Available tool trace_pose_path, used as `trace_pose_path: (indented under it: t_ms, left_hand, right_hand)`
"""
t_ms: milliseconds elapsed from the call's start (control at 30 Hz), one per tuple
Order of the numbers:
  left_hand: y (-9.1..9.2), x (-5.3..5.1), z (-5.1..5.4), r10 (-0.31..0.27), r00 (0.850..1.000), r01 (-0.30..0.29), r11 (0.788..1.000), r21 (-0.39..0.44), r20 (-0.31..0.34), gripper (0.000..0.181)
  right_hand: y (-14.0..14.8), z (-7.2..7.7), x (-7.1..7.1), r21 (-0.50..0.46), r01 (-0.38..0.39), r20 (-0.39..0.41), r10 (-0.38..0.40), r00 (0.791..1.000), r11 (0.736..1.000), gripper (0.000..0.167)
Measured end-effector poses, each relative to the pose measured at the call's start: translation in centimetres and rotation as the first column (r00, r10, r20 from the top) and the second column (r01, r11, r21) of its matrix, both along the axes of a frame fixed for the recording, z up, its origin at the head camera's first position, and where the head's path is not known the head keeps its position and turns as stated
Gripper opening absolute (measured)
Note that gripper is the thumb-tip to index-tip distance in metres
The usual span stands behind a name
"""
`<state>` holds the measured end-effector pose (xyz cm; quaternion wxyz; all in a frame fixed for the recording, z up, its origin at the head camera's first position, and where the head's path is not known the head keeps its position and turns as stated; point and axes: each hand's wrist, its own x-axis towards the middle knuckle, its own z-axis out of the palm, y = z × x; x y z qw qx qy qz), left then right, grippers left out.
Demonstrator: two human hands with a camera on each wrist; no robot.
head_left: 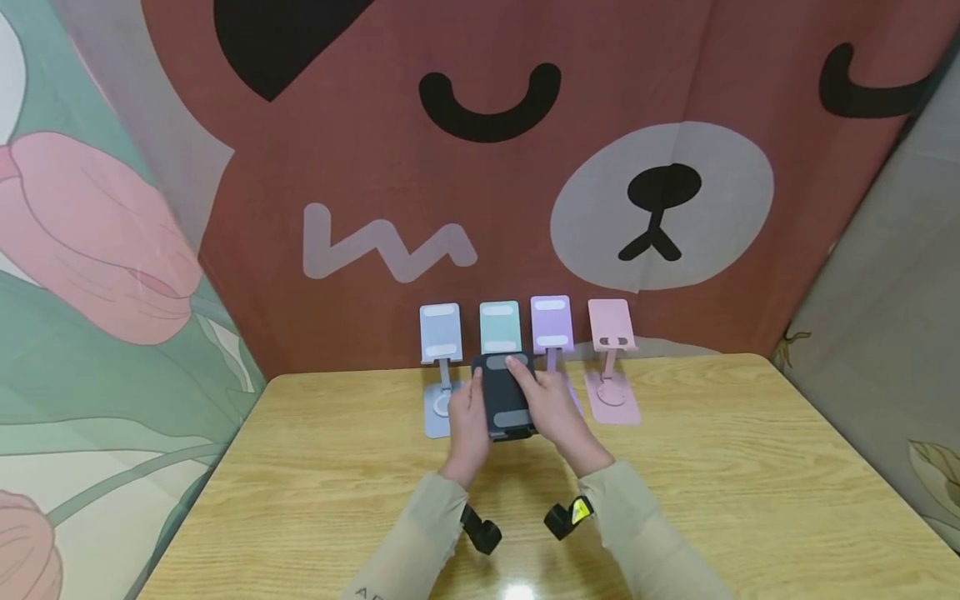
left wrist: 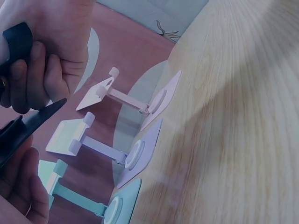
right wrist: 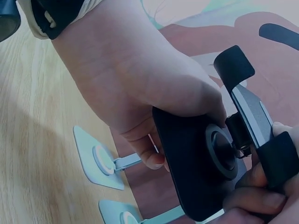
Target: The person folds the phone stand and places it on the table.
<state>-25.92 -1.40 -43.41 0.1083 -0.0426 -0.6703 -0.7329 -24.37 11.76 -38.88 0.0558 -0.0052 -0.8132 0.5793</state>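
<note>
Starting close on a beige cloth left sleeve (head_left: pixel 416 537), marked with dark lettering (head_left: pixel 369 593) too cropped to read, then on to left hand (head_left: pixel 468 425) and right hand (head_left: pixel 558 412), gripping a smooth black stand (head_left: pixel 502 396), round-cornered with grey strips (head_left: pixel 512 418), held above the wood-grained bench (head_left: pixel 315 467). Looking past that to a blue stand (head_left: pixel 440 332), mint stand (head_left: pixel 500 326), purple stand (head_left: pixel 552 323) and pink stand (head_left: pixel 611 319), flat-plated on slim necks, lined up before a lightly creased bear-print fabric backdrop (head_left: pixel 495 192).

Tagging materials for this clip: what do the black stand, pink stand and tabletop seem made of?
Black stand: matte, perhaps coated metal or plastic; thin, evenly dark base.
Pink stand: smooth, likely painted metal or plastic; uniform colour.
Tabletop: wood or wood-look laminate, slightly glossy; grain, bright reflection.
</note>
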Motion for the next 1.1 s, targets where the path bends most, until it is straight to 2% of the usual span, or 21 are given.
trace_pose_path:
  t_ms: [133, 233, 400, 533, 633, 733, 867, 1100]
  left_hand:
    - [-0.1, 0.1, 0.2, 0.030, 1.000, -0.030, 0.998, -0.063, 0.001, 0.054]
    - [-0.2, 0.3, 0.5, 0.027, 0.999, -0.025, 0.995, -0.092, 0.022, 0.061]
    - [-0.4, 0.5, 1.1, -0.029, 0.998, 0.035, 0.993, -0.113, 0.050, 0.069]
    - [-0.5, 0.6, 1.4, -0.085, 0.996, 0.089, 0.984, -0.156, 0.030, 0.067]
    - [-0.5, 0.6, 1.5, -0.127, 0.992, 0.129, 0.981, -0.147, 0.022, 0.062]
    - [-0.5, 0.6, 1.6, -0.145, 0.989, 0.148, 0.981, -0.123, 0.038, 0.060]
    - [-0.5, 0.6, 1.5, -0.137, 0.989, 0.143, 0.981, -0.128, 0.057, 0.056]
    - [-0.8, 0.7, 1.6, -0.127, 0.991, 0.132, 0.982, -0.132, 0.041, 0.050]
  right_hand:
    - [0.2, 0.1, 0.0, 0.001, 0.003, 0.001, -0.003, 1.000, 1.000, 0.073]
    - [0.4, 0.3, 0.2, 0.001, 0.012, -0.007, -0.012, 1.000, 1.000, 0.072]
    - [0.5, 0.5, 0.2, -0.028, 0.024, 0.002, -0.024, 1.000, 0.999, 0.070]
    - [0.6, 0.8, 0.2, -0.021, 0.027, 0.006, -0.027, 1.000, 0.999, 0.071]
    - [0.5, 0.9, 0.1, 0.000, 0.027, 0.006, -0.027, 1.000, 1.000, 0.073]
    - [0.4, 1.0, 0.1, 0.023, 0.028, 0.002, -0.028, 1.000, 0.999, 0.074]
    - [0.4, 1.0, 0.0, 0.046, 0.029, 0.010, -0.030, 1.000, 0.999, 0.075]
    - [0.9, 0.9, -0.1, 0.083, 0.074, -0.008, -0.074, 0.997, 0.994, 0.075]
